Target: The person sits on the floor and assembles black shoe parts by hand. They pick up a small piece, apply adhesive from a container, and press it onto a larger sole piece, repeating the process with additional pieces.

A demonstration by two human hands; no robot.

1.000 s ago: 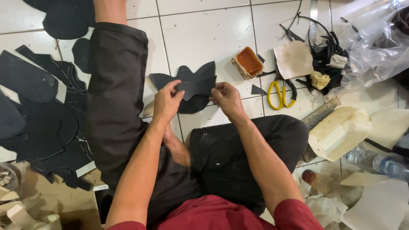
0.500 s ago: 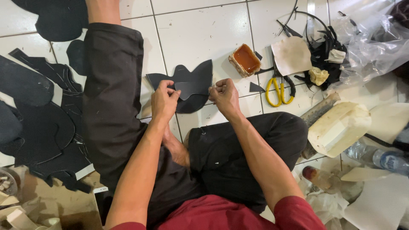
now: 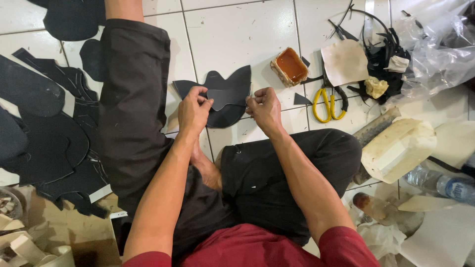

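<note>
1. The left hand (image 3: 194, 110) pinches the left edge of a dark cut-out piece (image 3: 225, 94) held just above the tiled floor (image 3: 232, 34).
2. The right hand (image 3: 264, 106) pinches the piece's right edge, fingers curled tight.
3. A small tub of amber glue (image 3: 290, 66) and yellow scissors (image 3: 327, 105) lie near, to the right.

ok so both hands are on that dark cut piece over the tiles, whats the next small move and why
Probably press the smaller piece flat onto the larger dark piece beneath it. The left hand pinches its left edge and the right hand pinches the right edge, so the two layers look lined up but only held at the ends. The open tin of amber glue sits just beside them.
</note>
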